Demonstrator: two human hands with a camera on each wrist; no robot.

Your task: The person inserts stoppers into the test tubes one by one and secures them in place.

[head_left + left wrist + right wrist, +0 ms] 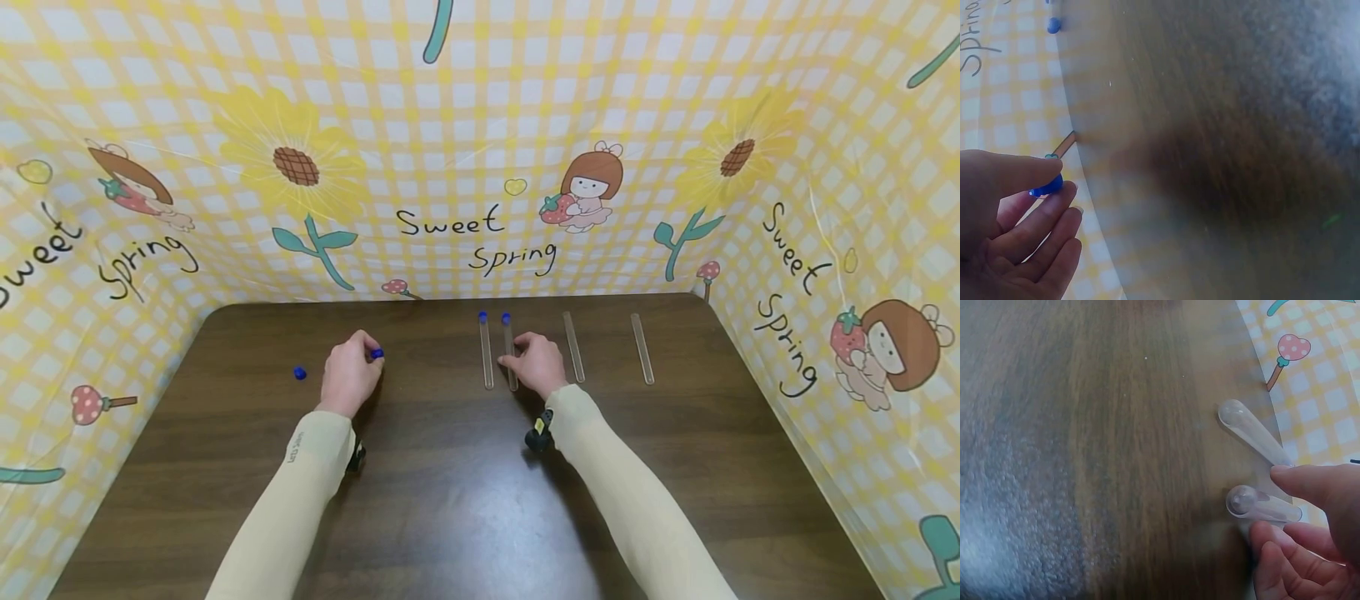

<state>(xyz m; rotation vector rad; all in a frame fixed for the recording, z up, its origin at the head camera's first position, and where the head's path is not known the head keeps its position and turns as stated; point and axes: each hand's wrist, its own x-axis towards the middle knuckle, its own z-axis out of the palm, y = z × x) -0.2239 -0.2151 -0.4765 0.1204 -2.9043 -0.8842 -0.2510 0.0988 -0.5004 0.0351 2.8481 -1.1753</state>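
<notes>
My left hand (352, 375) pinches a blue stopper (1047, 186) between thumb and fingertips, above the left part of the table. A second blue stopper (300, 373) lies on the table to the left of this hand. My right hand (542, 365) is at a clear test tube (510, 358) with a blue stopper in its far end. Thumb and fingers stand apart around this tube, which shows between them in the right wrist view. Just left of it lies another stoppered test tube (487, 354).
To the right of my right hand lie two clear tubes without stoppers, one nearer tube (574, 350) and one farther tube (642, 350). The brown wooden table (450, 500) ends at a yellow checked cloth (450, 125) that rises behind and on both sides.
</notes>
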